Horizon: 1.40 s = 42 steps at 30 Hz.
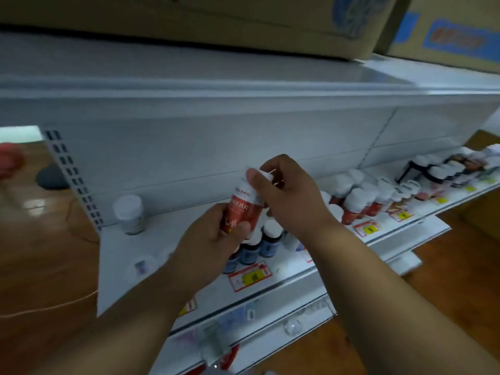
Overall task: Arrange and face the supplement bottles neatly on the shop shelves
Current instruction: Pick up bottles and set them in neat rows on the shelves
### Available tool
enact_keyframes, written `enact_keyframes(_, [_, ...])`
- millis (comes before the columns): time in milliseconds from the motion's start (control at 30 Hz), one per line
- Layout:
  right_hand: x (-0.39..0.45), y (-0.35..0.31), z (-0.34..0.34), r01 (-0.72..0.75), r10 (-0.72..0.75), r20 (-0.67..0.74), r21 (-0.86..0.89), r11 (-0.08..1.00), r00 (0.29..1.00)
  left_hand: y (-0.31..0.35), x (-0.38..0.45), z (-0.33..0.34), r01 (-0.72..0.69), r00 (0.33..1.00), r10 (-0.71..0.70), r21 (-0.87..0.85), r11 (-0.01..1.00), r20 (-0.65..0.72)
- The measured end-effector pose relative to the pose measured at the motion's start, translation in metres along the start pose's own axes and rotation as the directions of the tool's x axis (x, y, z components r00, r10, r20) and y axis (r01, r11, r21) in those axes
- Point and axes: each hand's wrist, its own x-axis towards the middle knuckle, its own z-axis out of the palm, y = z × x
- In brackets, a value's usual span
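I hold a red-labelled supplement bottle with a white cap above the white shelf. My left hand grips its lower body. My right hand is closed around its cap end. The bottle leans to the right. Just below it stand dark blue-labelled bottles with white caps. A lone white bottle stands at the shelf's left end. Further right a group of red-labelled bottles fills the shelf, and dark bottles stand at the far right.
Price tags run along the shelf's front edge. A lower shelf juts out below with blurred items. Cardboard boxes sit on top of the unit. A wooden floor lies to the left, with a thin cable across it.
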Motion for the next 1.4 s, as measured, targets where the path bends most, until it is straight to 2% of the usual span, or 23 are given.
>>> enact_keyframes(100, [0.003,0.023,-0.046,-0.035,0.035,-0.006,0.007,0.999,0.999,0.020,0.019,0.037,-0.041,0.999,0.040,0.003,0.999,0.035])
enact_keyframes(200, [0.011,0.052,-0.088,-0.047,0.047,-0.013,0.041,0.998,0.999,0.039,0.041,0.079,-0.061,0.998,0.061,-0.008,0.998,0.004])
enact_keyframes(300, [0.026,0.087,-0.132,-0.073,0.066,0.067,0.105,0.992,0.996,0.061,0.067,0.128,-0.066,0.998,0.066,0.012,0.998,-0.013])
enact_keyframes(367, [0.041,0.113,-0.163,-0.038,0.025,0.091,0.143,0.989,0.995,0.072,0.088,0.164,-0.056,0.998,0.056,-0.001,0.998,-0.020])
enact_keyframes(433, [0.060,0.141,-0.196,0.044,-0.050,0.043,0.124,0.991,0.998,0.081,0.111,0.202,-0.027,0.997,0.030,0.031,0.999,-0.077])
enact_keyframes(500, [0.082,0.169,-0.230,0.131,-0.127,-0.053,0.065,0.989,0.990,0.087,0.132,0.236,0.002,0.988,0.019,0.140,0.990,-0.151])
enact_keyframes(567, [0.107,0.193,-0.264,0.162,-0.167,-0.113,-0.058,0.985,0.979,0.093,0.151,0.265,0.025,0.988,0.017,0.268,0.963,-0.153])
enact_keyframes(667, [0.149,0.224,-0.297,0.124,-0.140,-0.036,-0.290,0.949,0.990,0.103,0.179,0.299,-0.030,0.991,0.087,0.453,0.891,-0.105])
enact_keyframes(767, [0.176,0.252,-0.301,0.115,-0.072,0.114,-0.437,0.892,0.991,0.110,0.208,0.324,-0.022,0.996,0.066,0.566,0.824,-0.057])
enact_keyframes(867, [0.184,0.279,-0.289,0.159,-0.052,0.247,-0.438,0.885,0.968,0.107,0.233,0.339,-0.004,0.997,-0.054,0.721,0.693,0.057])
enact_keyframes(1000, [0.181,0.310,-0.264,0.177,-0.039,0.312,-0.427,0.887,0.949,0.093,0.251,0.344,0.047,0.963,-0.237,0.788,0.614,0.127])
enact_keyframes(1100, [0.175,0.328,-0.246,0.176,-0.017,0.368,-0.403,0.898,0.930,0.085,0.253,0.345,0.012,0.961,-0.228,0.801,0.598,0.156])
enact_keyframes(1167, [0.173,0.336,-0.238,0.140,0.009,0.354,-0.395,0.908,0.935,0.083,0.253,0.346,-0.011,0.969,-0.191,0.799,0.601,0.157])
enact_keyframes(1267, [0.174,0.340,-0.233,0.119,-0.001,0.308,-0.363,0.924,0.951,0.078,0.252,0.346,-0.006,0.983,-0.140,0.772,0.635,0.123])
enact_keyframes(1400, [0.182,0.343,-0.233,0.135,0.004,0.384,-0.334,0.933,0.923,0.075,0.251,0.343,0.005,0.987,-0.123,0.733,0.680,0.108])
